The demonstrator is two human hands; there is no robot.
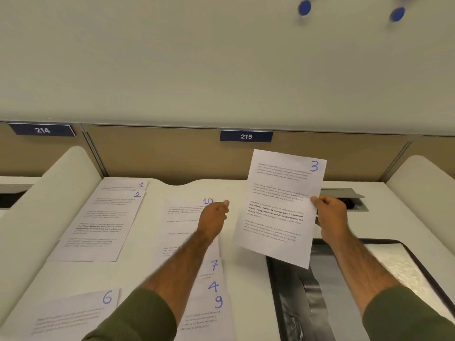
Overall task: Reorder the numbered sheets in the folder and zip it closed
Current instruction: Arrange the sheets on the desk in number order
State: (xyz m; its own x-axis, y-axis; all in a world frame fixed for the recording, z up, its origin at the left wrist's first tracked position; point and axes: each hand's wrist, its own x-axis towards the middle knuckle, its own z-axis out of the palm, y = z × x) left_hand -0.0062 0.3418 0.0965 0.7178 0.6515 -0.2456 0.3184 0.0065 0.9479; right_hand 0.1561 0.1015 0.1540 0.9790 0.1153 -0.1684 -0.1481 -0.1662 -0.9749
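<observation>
Numbered sheets and folder on a white desk, seen from the head camera. Each sheet is white, printed with short blocks of small text, and has a large blue handwritten number at its upper right corner. Sheet 3 is raised off the desk at right of centre, facing the viewer and tilted slightly clockwise, with its lower corner over the folder in this view. The folder lies open at the near right of the desk, dark-edged with a pale translucent panel and a dark grey inner flap. Sheet 1 and sheet 2 lie at far left, 2 overlapping 1 so that only the top strip of 1 shows. Sheet 10 lies at centre on a fanned stack with sheet 7, sheet 4 and sheet 9 showing below it. Sheet 6 lies at near left. The right hand pinches the right edge of sheet 3, thumb on the printed face and fingers behind. The left hand is over the upper right corner of sheet 10, back toward the camera and blurred; whether it grips the paper cannot be told. Both forearms are bare below olive sleeves.
</observation>
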